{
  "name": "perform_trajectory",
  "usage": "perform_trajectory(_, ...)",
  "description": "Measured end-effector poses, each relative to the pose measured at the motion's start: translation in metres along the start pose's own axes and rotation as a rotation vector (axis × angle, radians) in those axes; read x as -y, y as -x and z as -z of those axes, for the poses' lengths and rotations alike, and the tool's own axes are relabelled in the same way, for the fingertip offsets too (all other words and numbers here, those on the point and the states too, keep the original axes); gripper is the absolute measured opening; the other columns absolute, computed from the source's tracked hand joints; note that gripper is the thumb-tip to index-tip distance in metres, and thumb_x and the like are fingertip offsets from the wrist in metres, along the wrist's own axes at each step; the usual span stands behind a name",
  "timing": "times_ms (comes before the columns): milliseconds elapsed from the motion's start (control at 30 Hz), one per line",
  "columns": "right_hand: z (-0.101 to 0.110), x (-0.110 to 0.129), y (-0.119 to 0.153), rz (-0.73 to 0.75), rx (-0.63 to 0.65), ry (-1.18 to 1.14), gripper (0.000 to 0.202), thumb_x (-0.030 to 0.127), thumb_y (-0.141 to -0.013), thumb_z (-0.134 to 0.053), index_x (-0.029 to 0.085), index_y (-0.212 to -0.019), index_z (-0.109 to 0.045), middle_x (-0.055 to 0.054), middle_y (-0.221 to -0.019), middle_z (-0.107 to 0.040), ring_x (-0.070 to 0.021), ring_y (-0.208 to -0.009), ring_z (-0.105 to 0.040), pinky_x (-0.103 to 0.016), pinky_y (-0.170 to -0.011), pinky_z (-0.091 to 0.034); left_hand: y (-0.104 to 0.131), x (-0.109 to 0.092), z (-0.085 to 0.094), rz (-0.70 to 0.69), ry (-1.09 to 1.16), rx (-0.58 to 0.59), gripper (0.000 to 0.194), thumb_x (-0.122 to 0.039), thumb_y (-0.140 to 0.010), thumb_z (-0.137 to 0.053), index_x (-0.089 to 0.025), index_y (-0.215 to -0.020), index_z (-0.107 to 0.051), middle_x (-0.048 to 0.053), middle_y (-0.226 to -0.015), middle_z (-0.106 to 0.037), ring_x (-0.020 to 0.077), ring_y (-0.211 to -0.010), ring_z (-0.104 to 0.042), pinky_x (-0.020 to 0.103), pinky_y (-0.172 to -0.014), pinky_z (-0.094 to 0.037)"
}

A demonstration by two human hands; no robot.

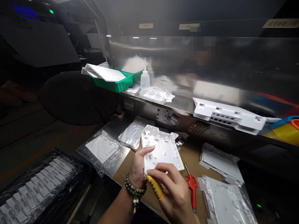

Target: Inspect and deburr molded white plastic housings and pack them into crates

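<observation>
My left hand [138, 163] grips a white plastic housing panel [161, 151] along its left edge, thumb lying over the inner face. Clips and small posts stand up from that face, and the panel is tilted toward me. At its lower left corner, my right hand [171, 189] has its fingers and thumb closed on the edge. Something yellow and ridged, which looks like a finger cot [155, 187], covers the right thumb. Just right of that hand, a red air blow gun [192, 186] with a thin metal nozzle lies on the brown cardboard [127, 168].
Bagged white panels [230, 200] lie at right, another bagged panel [102, 146] at left. A tray [56, 152] of white parts stands lower left. The metal shelf [179, 107] carries a green bin [113, 84], a squeeze bottle [145, 80] and a white housing [229, 115]. A round fan [74, 98] stands left.
</observation>
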State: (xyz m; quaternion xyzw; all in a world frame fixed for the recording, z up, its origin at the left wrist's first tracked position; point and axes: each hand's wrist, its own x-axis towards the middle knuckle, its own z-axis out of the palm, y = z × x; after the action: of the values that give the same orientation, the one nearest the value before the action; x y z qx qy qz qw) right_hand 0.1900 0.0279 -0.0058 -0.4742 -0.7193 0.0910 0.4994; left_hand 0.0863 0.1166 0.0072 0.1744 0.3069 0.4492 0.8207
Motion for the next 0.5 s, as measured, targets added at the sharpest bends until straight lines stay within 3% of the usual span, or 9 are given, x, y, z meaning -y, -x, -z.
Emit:
perform_trajectory(167,-0.004,-0.004,0.005,0.069,0.077,0.061,0.022,0.011,-0.093,-0.061,0.019,-0.113,-0.068,-0.008,-0.093,-0.068,-0.0196,-0.081,-0.065,-0.031,-0.068,-0.055,-0.003,0.001,0.007,-0.092,0.026,-0.036,0.072,-0.015,-0.076,-0.064,-0.020,-0.146,-0.047,0.010,-0.119,-0.075,0.0303,-0.096,-0.076,0.048,-0.093,-0.059)
perform_trajectory(267,0.000,-0.007,0.006,0.059,0.046,0.049,0.021,0.010,-0.092,-0.063,0.019,-0.110,-0.069,-0.007,-0.091,-0.068,-0.0185,-0.079,-0.065,-0.030,-0.067,-0.054,-0.003,0.000,0.010,-0.086,0.065,-0.039,0.079,-0.010,-0.075,-0.066,-0.022,-0.150,-0.043,0.010,-0.120,-0.075,0.0304,-0.099,-0.075,0.046,-0.094,-0.058)
perform_trajectory(400,-0.011,-0.001,0.001,0.043,-0.037,-0.010,0.023,0.008,-0.091,-0.065,0.018,-0.111,-0.069,-0.008,-0.091,-0.068,-0.0186,-0.080,-0.064,-0.030,-0.069,-0.054,-0.001,0.001,0.003,-0.098,0.096,-0.052,0.079,-0.005,-0.074,-0.066,-0.024,-0.149,-0.046,0.009,-0.120,-0.076,0.0308,-0.103,-0.074,0.045,-0.097,-0.057)
perform_trajectory(500,-0.017,-0.002,0.006,0.038,-0.030,-0.002,0.020,0.010,-0.091,-0.064,0.018,-0.109,-0.070,-0.007,-0.089,-0.068,-0.0193,-0.079,-0.064,-0.032,-0.069,-0.053,-0.003,0.000,0.008,-0.038,0.131,-0.075,0.070,-0.005,-0.074,-0.061,-0.015,-0.143,-0.054,0.011,-0.113,-0.078,0.0330,-0.103,-0.074,0.048,-0.097,-0.057)
